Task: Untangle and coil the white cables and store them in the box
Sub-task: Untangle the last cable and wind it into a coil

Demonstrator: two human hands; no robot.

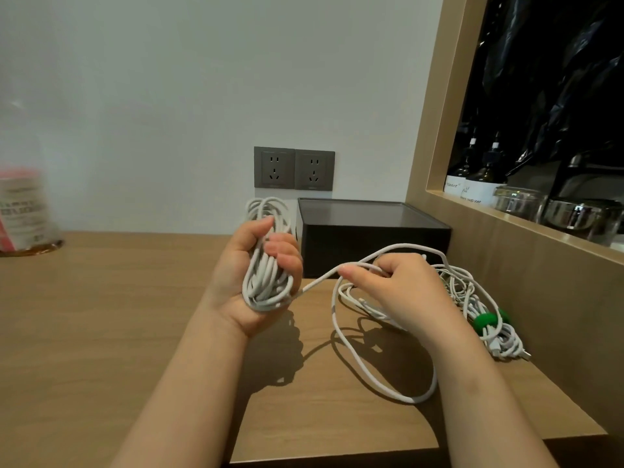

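The white cable coil (268, 282) is well built up: many loops are bunched in your left hand (243, 282), whose fingers curl round the bundle and hold it upright above the table (135, 332). From the coil's lower end one strand runs across to your right hand (401, 288), which pinches it between thumb and fingertips. Beyond that grip a long loose run (381, 383) lies in a wide loop on the table, so this cable looks mostly wound but not finished. At the right a second tangle (472, 298) of thin white cables, with green clips (485, 321) on it, lies unsorted against the wooden wall. The dark box (371, 244) stands behind your hands; no cable shows in it, and whether its top is open I cannot tell.
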